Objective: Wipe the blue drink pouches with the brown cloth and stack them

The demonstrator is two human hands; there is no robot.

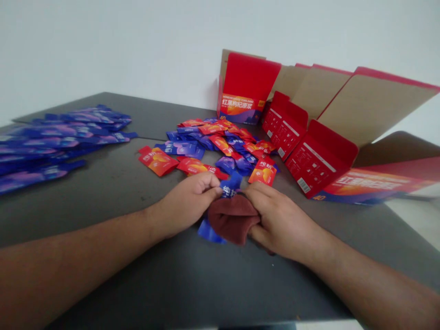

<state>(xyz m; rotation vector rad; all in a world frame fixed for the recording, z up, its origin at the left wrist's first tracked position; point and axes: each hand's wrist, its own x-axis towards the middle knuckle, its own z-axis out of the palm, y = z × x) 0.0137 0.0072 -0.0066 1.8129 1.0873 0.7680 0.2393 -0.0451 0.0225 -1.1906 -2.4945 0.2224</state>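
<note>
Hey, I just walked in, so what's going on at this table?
A person's left hand pinches a blue pouch near its top, while their right hand holds a brown cloth that covers part of it. Just beyond lies a loose pile of red and blue pouches. More blue pouches are heaped on the left, and red boxes with raised flaps stand on the right.

Head-worn view: close behind hands [185, 201], facing forward and down across table [144, 275] toward wall [137, 46].
</note>
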